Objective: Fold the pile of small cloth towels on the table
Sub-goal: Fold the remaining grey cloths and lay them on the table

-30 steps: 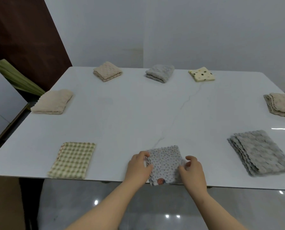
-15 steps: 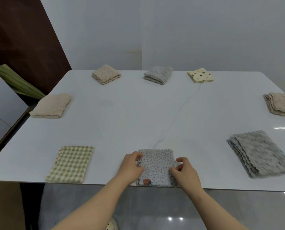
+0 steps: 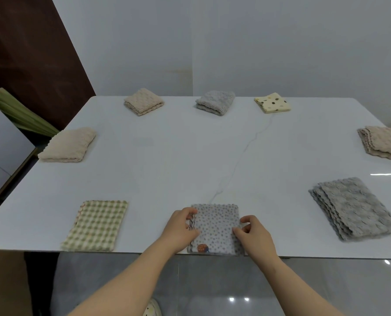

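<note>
Grey-dotted towel [image 3: 215, 226] at table [image 3: 144, 238] edge, left hand [image 3: 181, 231], right hand [image 3: 256, 238] pinching sides.

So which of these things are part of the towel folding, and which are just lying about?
In the job: dotted grey towel, gripped by left hand and right hand; green checked towel; grey towel stack; white table.
Lying about: green bundle by the wall; spotted thing on the floor.
</note>
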Motion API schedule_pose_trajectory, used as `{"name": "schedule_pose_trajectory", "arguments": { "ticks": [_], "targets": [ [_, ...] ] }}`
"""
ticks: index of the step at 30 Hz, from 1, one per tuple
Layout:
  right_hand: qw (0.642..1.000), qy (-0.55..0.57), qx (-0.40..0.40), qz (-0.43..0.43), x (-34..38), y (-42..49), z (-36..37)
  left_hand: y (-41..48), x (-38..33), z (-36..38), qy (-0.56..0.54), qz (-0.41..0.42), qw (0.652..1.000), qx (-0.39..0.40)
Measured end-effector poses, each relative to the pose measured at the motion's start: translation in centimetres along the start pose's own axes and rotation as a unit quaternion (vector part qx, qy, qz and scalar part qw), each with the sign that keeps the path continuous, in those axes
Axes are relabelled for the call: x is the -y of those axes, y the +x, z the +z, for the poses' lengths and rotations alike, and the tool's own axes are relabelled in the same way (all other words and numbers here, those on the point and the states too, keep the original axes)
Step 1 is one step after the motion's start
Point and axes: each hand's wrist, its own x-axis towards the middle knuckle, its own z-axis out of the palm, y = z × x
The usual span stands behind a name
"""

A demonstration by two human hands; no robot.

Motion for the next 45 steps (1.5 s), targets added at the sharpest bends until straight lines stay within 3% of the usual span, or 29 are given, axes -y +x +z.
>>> {"name": "schedule_pose_trajectory", "arguments": {
  "ticks": [11,19,26,32,38,45],
  "targets": [
    [1.0,0.012,0.012,-0.008,0.1,-0.1,0.1,-0.2,-0.1,0.3,0.022,-0.004,1.0,0.005],
    [0.999,0.002,-0.019,-0.033,0.3,1.2,0.5,1.1,-0.5,0.8,0.104,0.001,0.994,0.022],
    [0.999,0.016,-0.037,-0.023,1.3,2.2,0.3,2.2,-1.3,0.3,0.075,-0.005,0.997,0.029],
    [0.995,0.009,-0.083,-0.049,3.8,1.8,1.5,1.9,-0.8,-2.3,0.053,-0.007,0.998,-0.031],
    [0.997,0.037,-0.042,-0.06,8.3,0.5,6.9,1.3,1.7,-7.2,0.086,0.006,0.995,-0.052],
    [0.995,0.014,0.07,-0.068,12.9,-1.2,14.8,0.0,7.4,-13.6,0.168,0.028,0.977,-0.125]
  ]
}}
